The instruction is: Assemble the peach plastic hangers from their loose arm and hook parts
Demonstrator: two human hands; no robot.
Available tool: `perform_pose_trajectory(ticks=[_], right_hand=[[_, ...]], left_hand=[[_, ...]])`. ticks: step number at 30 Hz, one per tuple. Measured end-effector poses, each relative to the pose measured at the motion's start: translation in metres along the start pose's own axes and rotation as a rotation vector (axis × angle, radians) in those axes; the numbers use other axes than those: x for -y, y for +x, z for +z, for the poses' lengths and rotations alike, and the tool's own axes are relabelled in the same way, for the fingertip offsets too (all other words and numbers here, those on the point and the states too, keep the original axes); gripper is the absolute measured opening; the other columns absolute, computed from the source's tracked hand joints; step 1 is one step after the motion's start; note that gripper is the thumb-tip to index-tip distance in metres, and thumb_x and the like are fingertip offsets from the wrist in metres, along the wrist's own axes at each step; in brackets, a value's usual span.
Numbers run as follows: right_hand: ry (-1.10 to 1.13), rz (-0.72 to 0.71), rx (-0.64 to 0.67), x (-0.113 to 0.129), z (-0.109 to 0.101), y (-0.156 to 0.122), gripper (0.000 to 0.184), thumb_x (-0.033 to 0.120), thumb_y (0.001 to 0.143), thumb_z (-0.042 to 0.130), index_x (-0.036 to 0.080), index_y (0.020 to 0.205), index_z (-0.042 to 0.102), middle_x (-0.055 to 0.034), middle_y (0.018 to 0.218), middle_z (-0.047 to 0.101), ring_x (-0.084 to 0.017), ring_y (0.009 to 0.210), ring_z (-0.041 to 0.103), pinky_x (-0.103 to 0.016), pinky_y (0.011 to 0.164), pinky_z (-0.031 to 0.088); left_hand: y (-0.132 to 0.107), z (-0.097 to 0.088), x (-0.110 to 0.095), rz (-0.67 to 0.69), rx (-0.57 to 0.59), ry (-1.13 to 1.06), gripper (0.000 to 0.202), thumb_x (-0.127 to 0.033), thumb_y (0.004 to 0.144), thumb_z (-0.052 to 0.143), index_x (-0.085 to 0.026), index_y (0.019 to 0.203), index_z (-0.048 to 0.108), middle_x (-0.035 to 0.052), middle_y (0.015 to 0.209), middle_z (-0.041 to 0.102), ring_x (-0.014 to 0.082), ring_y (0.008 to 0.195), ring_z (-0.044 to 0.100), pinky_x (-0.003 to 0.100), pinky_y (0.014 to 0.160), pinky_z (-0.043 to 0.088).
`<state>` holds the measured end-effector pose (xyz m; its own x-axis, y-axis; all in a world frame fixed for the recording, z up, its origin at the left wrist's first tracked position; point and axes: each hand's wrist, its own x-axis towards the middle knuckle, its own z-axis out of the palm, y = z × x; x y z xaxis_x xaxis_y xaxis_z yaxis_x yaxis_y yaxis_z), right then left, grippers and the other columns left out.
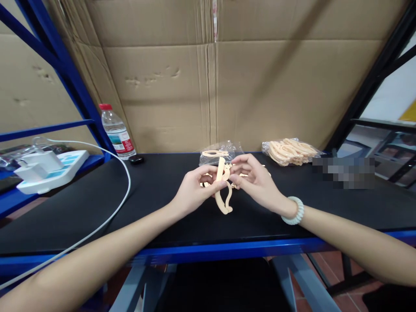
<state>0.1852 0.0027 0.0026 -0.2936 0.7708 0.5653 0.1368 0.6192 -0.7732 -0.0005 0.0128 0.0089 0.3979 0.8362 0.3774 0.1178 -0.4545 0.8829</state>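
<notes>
Above the black tabletop, my left hand [198, 186] pinches a cream-coloured curved piece [222, 201] between thumb and fingers. This piece has a wide flat arm and a thinner wavy arm that meet at the bottom. My right hand [256, 180] is close by on the right, its thumb and index finger apart and their tips beside the upper part of the piece. Whether they touch it is hard to tell. More cream-coloured pieces lie on the table behind both hands, mostly hidden by them.
At the back lie a clear plastic bag [224, 149] and a filled bag of cream-coloured pieces [290, 151]. On the left are a water bottle [118, 134], a small black object [136, 160], a power strip [69, 162] and a white cable [129, 182]. Cardboard [162, 95] walls the back.
</notes>
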Motion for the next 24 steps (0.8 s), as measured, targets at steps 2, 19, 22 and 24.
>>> perform_pose_trajectory(ticks=[2, 19, 22, 24], right_hand=[[0.023, 0.046, -0.024, -0.0025, -0.0033, 0.0039, 0.023, 0.035, 0.082, 0.062, 0.018, 0.096, 0.055, -0.0035, 0.087, 0.061, -0.013, 0.08, 0.06, -0.025, 0.066, 0.052], [-0.119, 0.038, 0.184, 0.0035, -0.0061, 0.005, 0.014, 0.028, 0.089, 0.049, 0.016, 0.087, 0.056, -0.0021, 0.085, 0.057, -0.012, 0.076, 0.053, -0.027, 0.068, 0.046], [0.009, 0.065, 0.189, 0.0027, -0.0049, 0.0047, 0.01, 0.028, 0.088, 0.052, 0.017, 0.087, 0.053, -0.0016, 0.087, 0.057, -0.012, 0.078, 0.055, -0.027, 0.071, 0.048], [0.169, 0.105, 0.21, 0.0008, -0.0051, 0.004, 0.013, 0.026, 0.085, 0.057, 0.019, 0.09, 0.048, -0.0005, 0.086, 0.058, -0.011, 0.079, 0.058, -0.028, 0.074, 0.049]], left_hand=[[-0.0003, 0.0009, 0.0, 0.033, -0.014, 0.064, 0.031, -0.032, 0.072, 0.071, -0.015, 0.097, 0.064, 0.0055, 0.083, 0.066, 0.0168, 0.073, 0.064, 0.025, 0.063, 0.054], [-0.0021, -0.0024, -0.0017, 0.439, 0.0, 0.488, 0.02, -0.025, 0.086, 0.055, -0.018, 0.103, 0.062, 0.005, 0.097, 0.056, 0.0077, 0.07, 0.056, 0.013, 0.049, 0.05], [-0.0027, -0.0018, -0.0018, 0.478, -0.023, 0.515, 0.02, -0.023, 0.087, 0.054, -0.019, 0.104, 0.062, 0.0051, 0.097, 0.056, 0.0097, 0.076, 0.057, 0.014, 0.051, 0.051], [-0.0016, -0.0036, -0.0021, 0.457, -0.062, 0.501, 0.019, -0.022, 0.086, 0.054, -0.018, 0.103, 0.061, 0.0048, 0.096, 0.057, 0.0101, 0.077, 0.059, 0.014, 0.052, 0.051]])
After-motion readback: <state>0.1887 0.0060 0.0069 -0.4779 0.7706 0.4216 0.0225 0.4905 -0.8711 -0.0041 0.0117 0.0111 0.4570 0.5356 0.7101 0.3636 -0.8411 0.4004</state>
